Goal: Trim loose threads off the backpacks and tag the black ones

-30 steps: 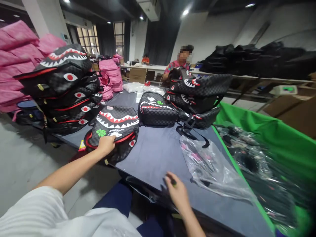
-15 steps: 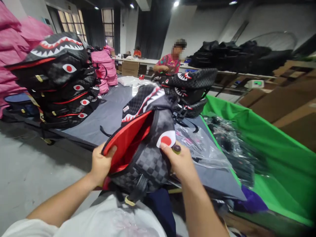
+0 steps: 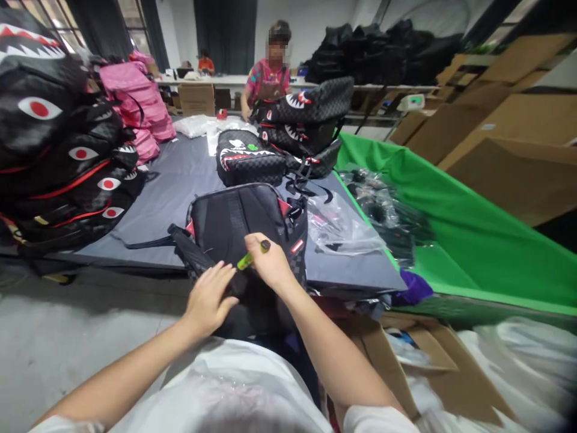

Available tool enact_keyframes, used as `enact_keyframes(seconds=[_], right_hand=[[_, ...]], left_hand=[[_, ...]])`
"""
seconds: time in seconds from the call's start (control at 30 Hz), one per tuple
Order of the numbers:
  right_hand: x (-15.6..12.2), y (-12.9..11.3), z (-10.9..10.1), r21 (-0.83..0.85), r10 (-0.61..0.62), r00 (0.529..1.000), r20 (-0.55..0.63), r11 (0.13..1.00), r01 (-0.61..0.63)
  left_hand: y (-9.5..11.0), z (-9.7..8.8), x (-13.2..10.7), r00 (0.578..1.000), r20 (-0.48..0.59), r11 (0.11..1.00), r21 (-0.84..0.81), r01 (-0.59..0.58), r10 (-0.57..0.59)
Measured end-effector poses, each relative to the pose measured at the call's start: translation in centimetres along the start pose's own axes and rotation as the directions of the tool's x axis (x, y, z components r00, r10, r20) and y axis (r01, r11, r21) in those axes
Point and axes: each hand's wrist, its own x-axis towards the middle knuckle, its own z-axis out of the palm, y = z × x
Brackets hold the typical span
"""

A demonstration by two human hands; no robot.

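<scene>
A black checkered backpack [image 3: 246, 219] lies back-side up at the near edge of the grey table [image 3: 180, 174], its straps trailing left. My left hand [image 3: 210, 297] rests on its lower edge with fingers spread. My right hand [image 3: 270, 261] is closed around a small green-and-black lighter-like tool [image 3: 253, 255] and presses on the same bag.
A tall stack of shark-face backpacks [image 3: 58, 156] stands at the left. More shark backpacks [image 3: 288, 129] lie further along the table, where a person in a patterned shirt [image 3: 269, 75] works. Clear plastic bags [image 3: 338, 225], a green-lined bin [image 3: 451, 240], pink bags [image 3: 133, 102] and cardboard boxes [image 3: 505, 150] surround the area.
I pulled a shark backpack from the table, held it open between both hands, then laid it back-side up at the table's near edge. The view tilted down.
</scene>
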Motion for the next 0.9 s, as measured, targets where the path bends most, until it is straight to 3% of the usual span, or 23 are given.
enact_keyframes(seconds=[0.07, 0.13, 0.2, 0.27, 0.37, 0.43, 0.53, 0.63, 0.73, 0.83, 0.9], right_hand=[[0.4, 2.9, -0.7, 0.139, 0.087, 0.994, -0.062, 0.987, -0.078], [0.2, 5.9, -0.7, 0.321, 0.096, 0.988, -0.122, 0.946, -0.052], [-0.3, 8.8, -0.3, 0.337, -0.022, 0.972, -0.233, 0.936, 0.102], [-0.9, 11.5, 0.1, 0.117, -0.226, 0.915, -0.333, 0.953, 0.278], [-1.6, 14.8, 0.9, -0.358, -0.484, 0.805, -0.344, 0.860, 0.364], [-1.9, 16.5, 1.6, -0.541, -0.584, 0.750, -0.311, 0.757, 0.366], [-2.2, 18.0, 2.4, -0.624, -0.640, 0.710, -0.292, 0.690, 0.366], [-2.3, 18.4, 2.5, -0.586, -0.613, 0.716, -0.333, 0.730, 0.352], [-1.9, 18.3, 2.1, -0.510, -0.584, 0.729, -0.356, 0.776, 0.372], [-1.4, 18.2, 1.9, -0.476, -0.581, 0.732, -0.356, 0.786, 0.393], [-1.3, 18.2, 1.9, -0.473, -0.588, 0.728, -0.353, 0.783, 0.404]], left_hand=[[-1.0, 3.9, 0.8, 0.983, 0.142, 0.979, 0.151, -0.136, 0.115], [-1.8, 6.9, 0.6, 0.967, 0.214, 0.949, 0.254, -0.189, 0.135], [-2.2, 7.9, 0.3, 0.970, 0.195, 0.929, 0.313, -0.200, 0.143], [-2.1, 7.2, 1.3, 0.976, 0.147, 0.926, 0.319, -0.203, 0.163], [-1.1, 5.9, 6.7, 0.953, 0.099, 0.916, 0.262, -0.303, 0.287], [0.0, 6.2, 12.2, 0.886, 0.096, 0.853, 0.240, -0.463, 0.454], [1.4, 7.0, 20.0, 0.823, 0.105, 0.785, 0.253, -0.565, 0.559], [0.9, 5.5, 23.7, 0.831, 0.060, 0.812, 0.185, -0.554, 0.553], [-1.9, 1.6, 22.3, 0.925, -0.120, 0.932, 0.088, -0.351, 0.359], [-5.4, -1.1, 16.9, 0.978, -0.188, 0.996, 0.019, -0.091, 0.093], [-7.2, -1.0, 12.5, 0.987, -0.160, 1.000, -0.001, 0.011, -0.011]])
